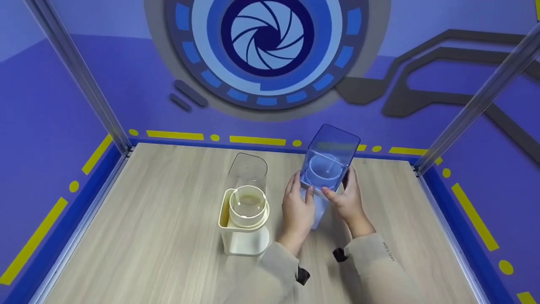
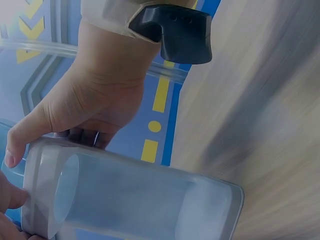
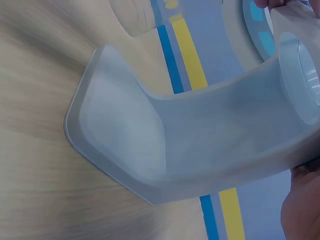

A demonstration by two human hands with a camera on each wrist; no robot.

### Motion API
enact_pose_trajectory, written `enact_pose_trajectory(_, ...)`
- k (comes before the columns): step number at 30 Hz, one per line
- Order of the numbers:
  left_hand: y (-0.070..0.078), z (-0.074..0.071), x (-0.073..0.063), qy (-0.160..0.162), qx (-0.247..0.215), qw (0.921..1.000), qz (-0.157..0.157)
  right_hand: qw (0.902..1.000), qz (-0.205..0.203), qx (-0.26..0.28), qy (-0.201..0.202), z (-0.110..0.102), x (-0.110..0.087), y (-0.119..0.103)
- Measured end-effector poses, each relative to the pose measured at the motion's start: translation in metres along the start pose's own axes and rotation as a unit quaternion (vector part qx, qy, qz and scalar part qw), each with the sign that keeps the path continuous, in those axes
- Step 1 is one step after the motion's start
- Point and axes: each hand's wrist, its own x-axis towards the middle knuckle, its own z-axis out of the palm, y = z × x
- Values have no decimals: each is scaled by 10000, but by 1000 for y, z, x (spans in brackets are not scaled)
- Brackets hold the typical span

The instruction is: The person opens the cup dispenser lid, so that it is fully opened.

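Both of my hands hold up a pale blue plastic stand [image 1: 315,215] with a round ring and a see-through blue box [image 1: 333,145] at its top. My left hand [image 1: 297,213] grips its left side and my right hand [image 1: 352,207] the right, thumbs at the front edge. In the right wrist view the stand's curved back runs to a flat base [image 3: 120,115], tilted over the tabletop. The round opening [image 3: 300,75] shows at the other end. To the left of my hands, a similar cream stand [image 1: 247,240] is upright, with a clear round cup [image 1: 249,207] in it.
A clear box [image 1: 249,169] rises behind the cream stand's cup. The wooden tabletop [image 1: 168,219] is bounded by blue and yellow printed walls and metal posts [image 1: 80,76] at the corners.
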Motion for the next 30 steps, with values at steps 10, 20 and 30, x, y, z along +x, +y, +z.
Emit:
enact_pose_trajectory(10, -9, -16, -28, -102, 41, 9998, 152, 9998, 108, 158, 114, 5, -38, 1)
enact_pose_trajectory(20, -17, -40, -48, -430, -211, 9985, 251, 9999, 62, 66, 93, 8, -71, -4)
enact_pose_trajectory(30, -16, -42, -48, -675, -1092, 9916, 158, 9984, 13, 538, -146, -2, -71, 1)
